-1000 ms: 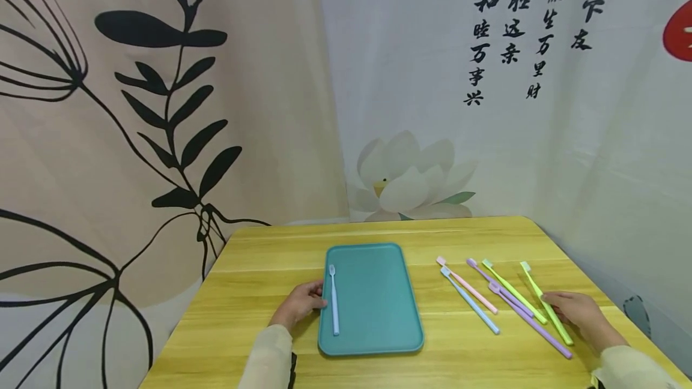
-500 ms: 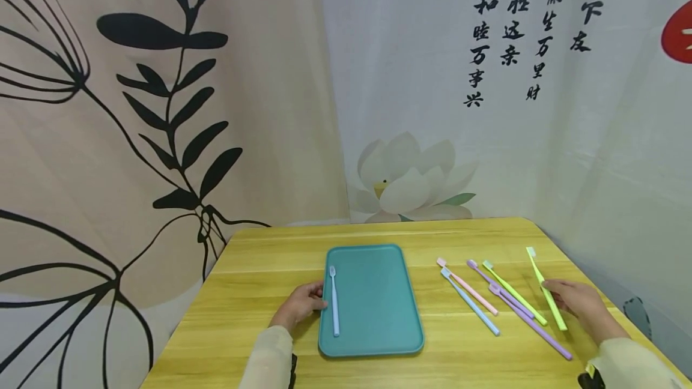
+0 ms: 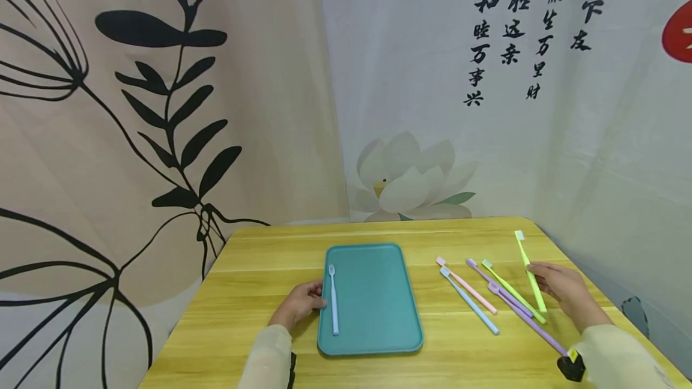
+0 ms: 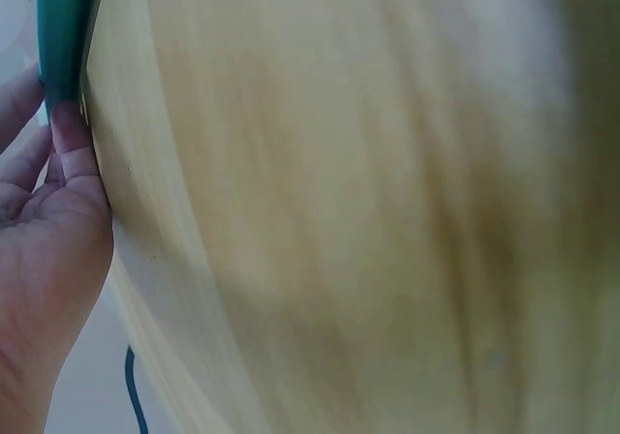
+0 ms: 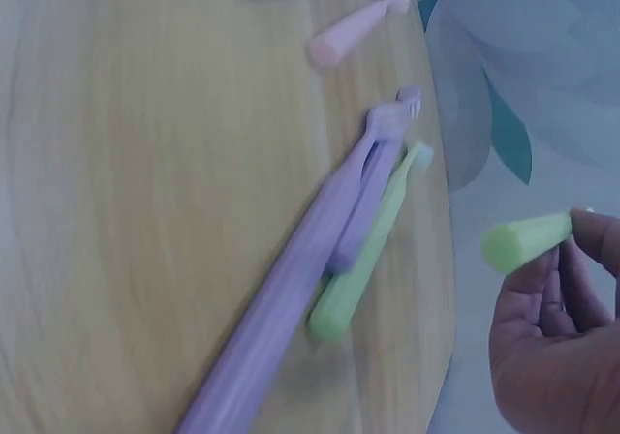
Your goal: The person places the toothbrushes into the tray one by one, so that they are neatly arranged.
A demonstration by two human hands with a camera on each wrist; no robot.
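Observation:
My right hand (image 3: 564, 290) pinches a yellow-green toothbrush (image 3: 532, 281) partway along its handle, its head pointing away from me; the handle's thick end (image 5: 513, 245) faces the right wrist camera. A teal tray (image 3: 373, 302) lies left of centre on the table. Its left edge is held between the thumb and fingers of my left hand (image 3: 300, 304), and the left wrist view shows those fingers at the tray's rim (image 4: 66, 37). Inside the tray, along the left side, lies one light blue toothbrush (image 3: 334, 305).
Right of the tray, a pink toothbrush (image 3: 476, 293) and a blue one (image 3: 470, 302) lie side by side. Two purple toothbrushes (image 5: 281, 298) overlap beside another green toothbrush (image 5: 363, 260). A printed curtain (image 3: 281, 107) hangs behind the wooden table (image 3: 259, 257).
My right hand has lifted the yellow-green toothbrush from beside the purple ones and carried it away from me, then slightly left. The left hand and tray stay put.

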